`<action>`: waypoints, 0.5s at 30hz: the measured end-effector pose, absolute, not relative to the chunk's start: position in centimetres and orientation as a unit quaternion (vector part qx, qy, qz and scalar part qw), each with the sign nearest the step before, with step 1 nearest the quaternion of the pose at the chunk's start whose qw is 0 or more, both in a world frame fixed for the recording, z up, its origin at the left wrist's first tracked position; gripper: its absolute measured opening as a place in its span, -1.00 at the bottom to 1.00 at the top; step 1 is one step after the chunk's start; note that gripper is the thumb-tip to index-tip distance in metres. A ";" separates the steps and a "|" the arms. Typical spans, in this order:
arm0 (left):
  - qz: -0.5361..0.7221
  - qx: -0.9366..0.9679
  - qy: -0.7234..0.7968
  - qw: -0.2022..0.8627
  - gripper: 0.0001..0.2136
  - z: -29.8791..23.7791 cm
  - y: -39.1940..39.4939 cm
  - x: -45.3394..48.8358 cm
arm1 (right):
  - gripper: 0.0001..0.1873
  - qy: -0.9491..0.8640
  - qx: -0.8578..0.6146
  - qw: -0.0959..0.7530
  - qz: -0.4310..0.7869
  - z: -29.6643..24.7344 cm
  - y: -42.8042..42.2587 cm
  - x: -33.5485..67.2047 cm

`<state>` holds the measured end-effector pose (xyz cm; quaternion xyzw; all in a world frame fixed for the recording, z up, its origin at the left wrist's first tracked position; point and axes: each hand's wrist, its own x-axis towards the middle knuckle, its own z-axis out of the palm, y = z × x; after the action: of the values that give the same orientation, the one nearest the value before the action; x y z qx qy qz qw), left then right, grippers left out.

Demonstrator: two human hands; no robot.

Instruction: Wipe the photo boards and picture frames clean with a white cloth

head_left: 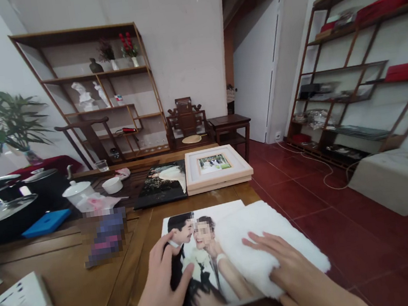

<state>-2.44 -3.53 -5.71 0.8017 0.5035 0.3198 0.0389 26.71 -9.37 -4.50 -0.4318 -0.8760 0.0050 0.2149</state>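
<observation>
A large photo panel (241, 284) showing two people posed close together lies flat on the wooden table at the near edge. My left hand (167, 272) rests on its left side, thumb and fingers spread apart over the picture. On the right side of the panel, a fluffy white cloth (246, 238) covers part of the photo and hangs past the table's right edge. My right hand (286, 265) lies on this cloth, its fingers over the top and some of the fabric bunched under the thumb side.
Beyond the panel are a light wooden picture frame (244, 170) and a dark photo panel (147, 194). To the left stand a pan (6, 221), a white teapot (76, 189), a small white cup (112, 185) and a blue box (47, 223). Near left is a white frame (38, 298).
</observation>
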 end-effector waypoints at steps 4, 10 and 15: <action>0.304 0.814 0.487 0.091 -0.62 -5.9 -2.8 -2.6 | -0.82 -0.845 -0.457 0.278 0.006 -4.4 -8.8 26.9; 0.305 0.801 0.499 0.131 -0.58 -6.4 -2.4 -3.0 | -0.84 -0.696 -0.580 0.423 -0.009 -3.5 -5.2 27.5; 0.297 0.800 0.502 0.140 -0.56 -6.4 -2.4 -3.0 | -0.79 -0.821 -0.480 0.307 -0.033 -3.3 -1.6 26.9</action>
<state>-2.97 -2.43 -6.37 0.8003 0.5017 0.2970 0.1401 26.90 -1.62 -3.32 -0.4799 -0.8211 -0.0325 0.3074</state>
